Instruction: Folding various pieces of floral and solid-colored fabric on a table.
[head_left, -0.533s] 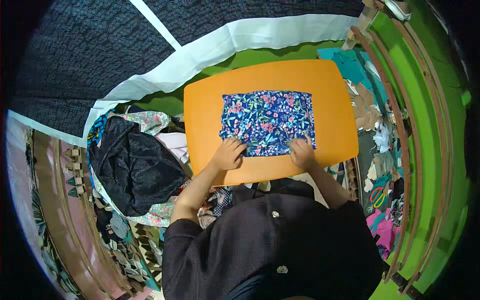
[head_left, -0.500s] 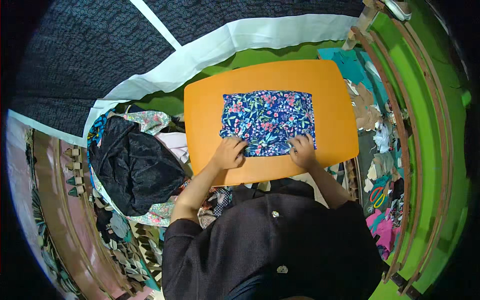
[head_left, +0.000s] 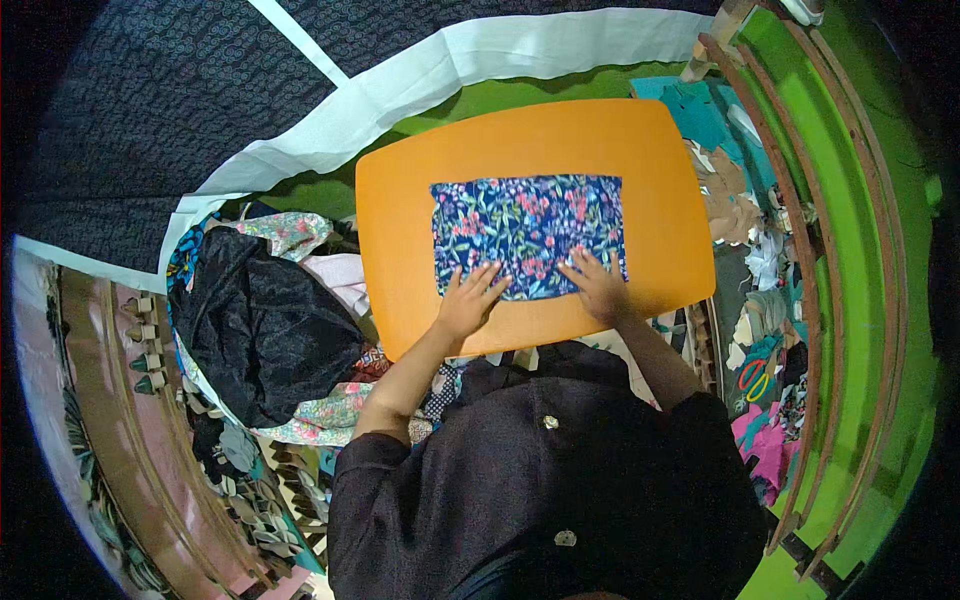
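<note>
A blue floral cloth (head_left: pixel 530 225), patterned with pink flowers and green leaves, lies flat as a rectangle on an orange table (head_left: pixel 500 140). On its near left corner rests my left hand (head_left: pixel 470 300), fingers spread and pointing away from me. My right hand (head_left: pixel 600 285) lies on the near right part of the cloth, its fingers also stretched out and apart. Both palms face down, and neither hand grips anything. Whether the cloth is folded in layers cannot be made out.
Left of the table sits a heap of fabric with a black cloth (head_left: pixel 270 320) on top. Scissors with red and yellow handles (head_left: pixel 755 380) lie among scraps at the right, beside curved wooden rails (head_left: pixel 800 250). A dark patterned curtain (head_left: pixel 180 110) hangs at the far left.
My fingers have gone from curled at the cloth's near edge to spread flat on it. The cloth's near left edge looks smoother. The whole view has shifted slightly.
</note>
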